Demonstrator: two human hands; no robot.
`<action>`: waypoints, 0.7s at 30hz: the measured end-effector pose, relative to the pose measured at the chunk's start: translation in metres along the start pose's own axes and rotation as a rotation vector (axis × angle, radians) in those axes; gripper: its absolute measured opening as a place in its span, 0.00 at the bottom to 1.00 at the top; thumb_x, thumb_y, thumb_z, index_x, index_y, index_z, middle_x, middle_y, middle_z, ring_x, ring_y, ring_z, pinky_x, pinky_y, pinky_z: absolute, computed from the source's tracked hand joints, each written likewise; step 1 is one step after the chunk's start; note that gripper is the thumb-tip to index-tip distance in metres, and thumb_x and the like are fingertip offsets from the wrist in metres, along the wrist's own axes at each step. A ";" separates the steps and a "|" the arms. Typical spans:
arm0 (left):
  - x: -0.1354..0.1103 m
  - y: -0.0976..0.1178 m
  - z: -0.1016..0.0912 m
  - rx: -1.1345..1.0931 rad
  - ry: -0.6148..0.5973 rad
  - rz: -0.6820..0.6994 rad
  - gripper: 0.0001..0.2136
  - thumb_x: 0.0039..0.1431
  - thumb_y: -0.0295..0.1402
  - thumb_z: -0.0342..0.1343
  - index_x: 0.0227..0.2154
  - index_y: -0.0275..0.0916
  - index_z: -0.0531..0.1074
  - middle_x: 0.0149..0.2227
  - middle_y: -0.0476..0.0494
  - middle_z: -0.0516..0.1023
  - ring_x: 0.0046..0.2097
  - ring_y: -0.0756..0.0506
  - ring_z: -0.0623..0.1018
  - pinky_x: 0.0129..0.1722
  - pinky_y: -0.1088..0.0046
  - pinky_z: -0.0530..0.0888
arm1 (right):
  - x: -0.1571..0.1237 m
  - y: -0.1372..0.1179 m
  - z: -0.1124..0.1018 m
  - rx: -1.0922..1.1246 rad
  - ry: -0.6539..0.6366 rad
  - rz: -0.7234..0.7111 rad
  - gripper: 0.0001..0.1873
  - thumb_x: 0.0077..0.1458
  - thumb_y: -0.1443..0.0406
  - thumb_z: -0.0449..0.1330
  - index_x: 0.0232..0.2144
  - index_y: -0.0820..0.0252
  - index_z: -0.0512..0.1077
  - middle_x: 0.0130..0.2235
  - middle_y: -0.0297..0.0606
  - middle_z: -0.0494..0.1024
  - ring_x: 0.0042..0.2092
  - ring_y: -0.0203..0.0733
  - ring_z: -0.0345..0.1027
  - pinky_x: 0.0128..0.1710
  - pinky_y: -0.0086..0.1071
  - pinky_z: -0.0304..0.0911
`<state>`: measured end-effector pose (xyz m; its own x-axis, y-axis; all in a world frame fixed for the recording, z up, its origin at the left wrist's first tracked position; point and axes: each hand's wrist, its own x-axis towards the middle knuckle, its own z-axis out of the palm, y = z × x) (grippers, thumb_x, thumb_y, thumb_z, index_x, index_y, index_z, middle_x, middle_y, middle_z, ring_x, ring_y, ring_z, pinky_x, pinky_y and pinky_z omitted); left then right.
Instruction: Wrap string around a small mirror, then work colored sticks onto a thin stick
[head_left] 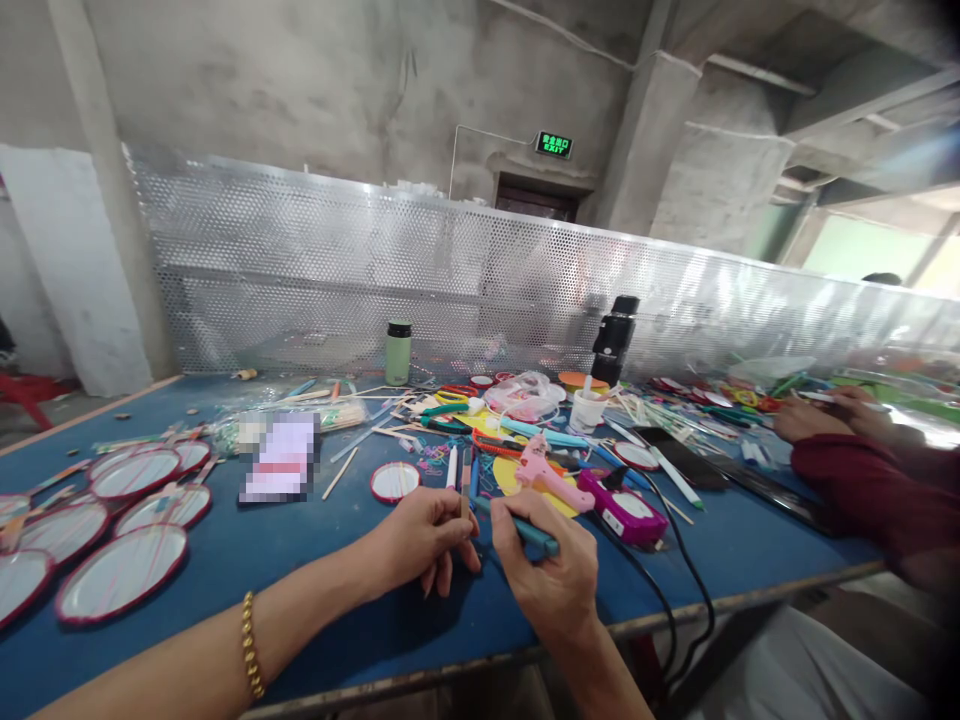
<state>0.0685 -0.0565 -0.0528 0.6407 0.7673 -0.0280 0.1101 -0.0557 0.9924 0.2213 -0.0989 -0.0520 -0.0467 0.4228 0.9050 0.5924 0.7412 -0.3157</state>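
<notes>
Head view, lower centre: left hand (427,535) pinches a slim stick (466,480); right hand (559,565) grips a teal pen (538,539); red-rimmed discs (124,575) far left look done, stick doesn't imo

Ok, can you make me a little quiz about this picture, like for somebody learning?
1. True or false: the person's right hand holds a teal pen-shaped tool.
2. What colour is the lid on the pale green cylindrical bottle? A) white B) black C) red
3. Fill in: a gold beaded bracelet circles the person's ____ arm.

Key: 1. True. 2. B. 3. Left.
</notes>
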 end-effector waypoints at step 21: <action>0.000 -0.001 0.000 0.017 0.008 0.026 0.13 0.54 0.43 0.51 0.29 0.36 0.63 0.27 0.46 0.76 0.14 0.55 0.69 0.09 0.84 0.61 | 0.000 0.000 0.000 0.014 -0.063 0.008 0.06 0.55 0.72 0.58 0.27 0.59 0.69 0.25 0.32 0.73 0.25 0.34 0.65 0.29 0.28 0.62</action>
<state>0.0684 -0.0559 -0.0534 0.6373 0.7706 -0.0013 0.1067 -0.0866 0.9905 0.2209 -0.0986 -0.0522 -0.0925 0.4601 0.8831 0.5813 0.7450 -0.3272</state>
